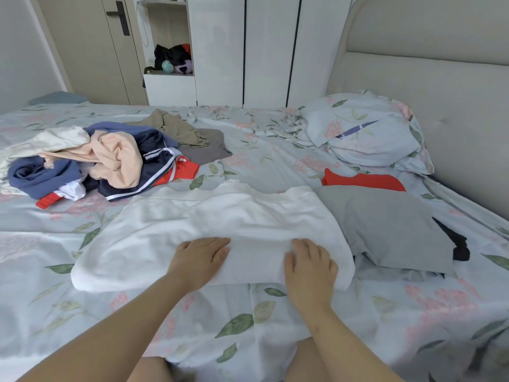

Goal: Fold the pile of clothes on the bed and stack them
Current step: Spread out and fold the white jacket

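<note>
A white garment (209, 227) lies spread and partly folded on the bed in front of me. My left hand (199, 257) presses flat on its near edge, fingers straight. My right hand (309, 264) rests flat on the same edge, further right. To the right lies a folded grey garment (385, 227) with a red one (363, 181) showing behind it. An unfolded pile of clothes (104, 158) in blue, peach, navy, white and red sits at the left, with a khaki piece (176, 128) and a grey piece (209, 150) behind it.
The bed has a floral sheet (248, 321). A matching pillow (366, 130) lies at the upper right against a padded headboard (440, 78). White wardrobes (270, 51) and a door (91, 48) stand beyond the bed. My knees show at the bottom edge.
</note>
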